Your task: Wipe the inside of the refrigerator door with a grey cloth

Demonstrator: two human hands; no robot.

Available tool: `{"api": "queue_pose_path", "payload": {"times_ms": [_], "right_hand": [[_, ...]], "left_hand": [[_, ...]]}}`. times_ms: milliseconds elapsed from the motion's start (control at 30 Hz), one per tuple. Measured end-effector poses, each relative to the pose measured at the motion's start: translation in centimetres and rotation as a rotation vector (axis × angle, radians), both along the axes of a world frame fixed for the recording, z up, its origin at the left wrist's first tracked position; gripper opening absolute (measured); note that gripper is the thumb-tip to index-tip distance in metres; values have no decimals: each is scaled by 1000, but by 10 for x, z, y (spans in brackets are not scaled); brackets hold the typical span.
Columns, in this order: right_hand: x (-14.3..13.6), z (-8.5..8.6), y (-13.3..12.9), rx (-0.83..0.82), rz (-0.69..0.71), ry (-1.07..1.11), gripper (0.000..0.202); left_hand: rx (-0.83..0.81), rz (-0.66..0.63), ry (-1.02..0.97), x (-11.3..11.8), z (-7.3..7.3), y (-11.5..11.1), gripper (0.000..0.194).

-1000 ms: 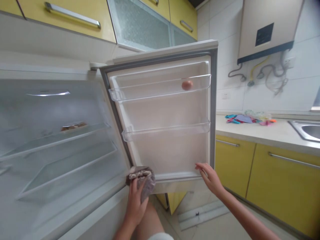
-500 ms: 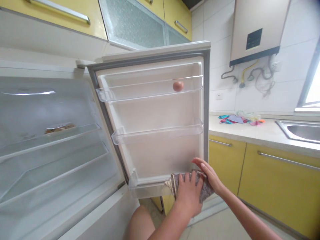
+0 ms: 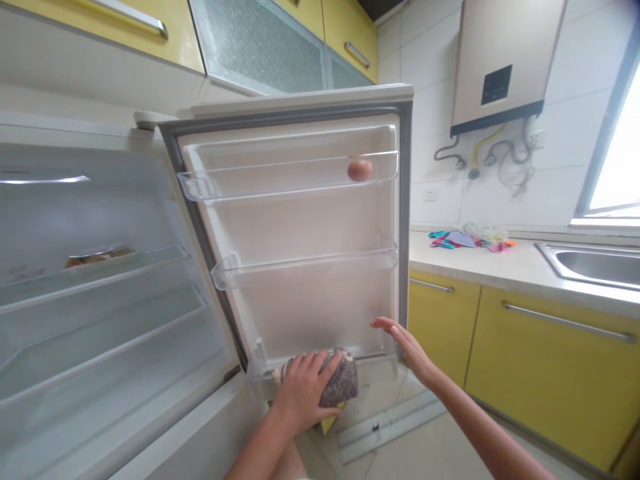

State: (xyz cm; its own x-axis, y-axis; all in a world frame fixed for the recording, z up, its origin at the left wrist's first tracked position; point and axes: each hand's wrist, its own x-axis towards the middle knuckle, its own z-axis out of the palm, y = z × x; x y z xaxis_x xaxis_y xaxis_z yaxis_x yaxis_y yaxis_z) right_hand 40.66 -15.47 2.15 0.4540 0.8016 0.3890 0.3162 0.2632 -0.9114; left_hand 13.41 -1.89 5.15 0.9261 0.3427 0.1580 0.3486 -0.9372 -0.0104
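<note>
The left hand (image 3: 305,390) presses a grey speckled cloth (image 3: 340,383) against the bottom rack of the open fridge door (image 3: 310,313), its grip closed over the cloth so that the near part of the cloth is hidden; the right hand (image 3: 407,347), fingers spread and holding nothing, rests at the door's lower right edge. Higher in the door, one egg (image 3: 359,169) sits near the right end of the top rack. Beyond, bright scraps (image 3: 467,238) too small to make out lie at the worktop (image 3: 500,263) back edge, beside a sink (image 3: 595,263) cut off at right.
</note>
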Motion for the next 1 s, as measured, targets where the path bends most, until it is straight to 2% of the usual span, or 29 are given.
{"api": "queue_pose_path", "payload": {"times_ms": [33,67,167,233,300,400,600,867,1000], "right_hand": [[0,0,1,5,0,13,56],[1,-1,2,12,0,27,56],[0,-1,4,27,3,51,57],[0,0,4,19,13,51,57],[-2,3,1,2,26,52,59],[-4,9,-3,-36,42,31,61],[-5,14,-7,-119,57,-33,63],[-4,15,-13,-147,123,3,68],[-8,24,-17,-242,110,-150,68]], "left_hand": [[-36,13,-4,-12,3,7,112],[-78,12,-9,-24,6,14,107],[-191,45,-69,-49,16,33,70],[-207,133,-60,-52,23,41,61],[-189,219,43,-46,31,45,60],[-181,237,197,-28,41,45,49],[-223,120,267,20,49,30,44],[-177,-7,217,107,33,-41,51],[-130,4,155,127,23,-66,53]]}}
